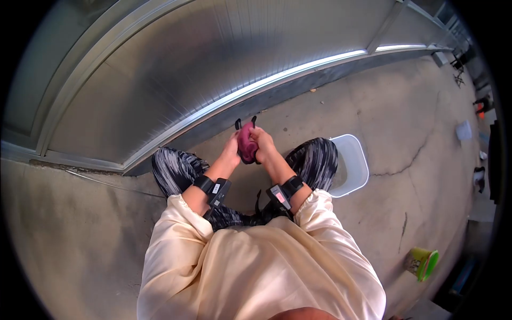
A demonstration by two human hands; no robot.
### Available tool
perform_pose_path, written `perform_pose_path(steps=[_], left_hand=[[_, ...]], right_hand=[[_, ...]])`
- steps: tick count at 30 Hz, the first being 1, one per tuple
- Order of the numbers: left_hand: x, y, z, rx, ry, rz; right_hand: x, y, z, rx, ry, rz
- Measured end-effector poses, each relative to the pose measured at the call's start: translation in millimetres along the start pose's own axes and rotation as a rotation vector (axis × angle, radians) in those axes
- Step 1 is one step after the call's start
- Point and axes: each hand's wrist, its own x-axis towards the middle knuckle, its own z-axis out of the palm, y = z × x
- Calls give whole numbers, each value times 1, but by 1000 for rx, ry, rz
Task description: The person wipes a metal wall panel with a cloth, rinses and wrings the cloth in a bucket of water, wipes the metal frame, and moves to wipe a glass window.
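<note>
A dark pink, rounded item (246, 143) with black edging and two black strap-like ends is held out over the floor between my knees. I cannot make out exactly what it is. My left hand (232, 149) is closed on its left side. Gripping it from the right is my right hand (262, 142), with the thumb pressed on the pink surface. The fingers behind the item are hidden. Just beyond my right knee stands a white, open-topped plastic bin (350, 188).
A framed translucent panel wall (213, 58) rises from a low sill in front of me. On the concrete floor (394, 122) at the right, a green-rimmed bucket (428, 265) lies tilted. Farther off is a pale bucket (463, 130), near dark objects along the right edge.
</note>
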Motion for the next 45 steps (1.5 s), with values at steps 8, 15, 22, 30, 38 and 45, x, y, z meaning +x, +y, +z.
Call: perform_pose_path(steps=[8,15,22,30,38,45], left_hand=[[-26,66,3,579,22,167],[-35,155,-27,839,97,261],[-65,216,-9,729,140,363],[-53,196,-39,613,-44,327],[-12,158,-83,780,-21,86],[-38,134,-42,1459,-199,-193]], right_hand=[[2,-50,-18,-16,421,-237],[-32,-51,14,-306,77,-240],[-37,-68,37,-879,-141,-346],[-79,-70,80,-1559,-288,-826],[-74,-80,69,-1522,-126,-931],[-37,-82,28,-1463,104,-1004]])
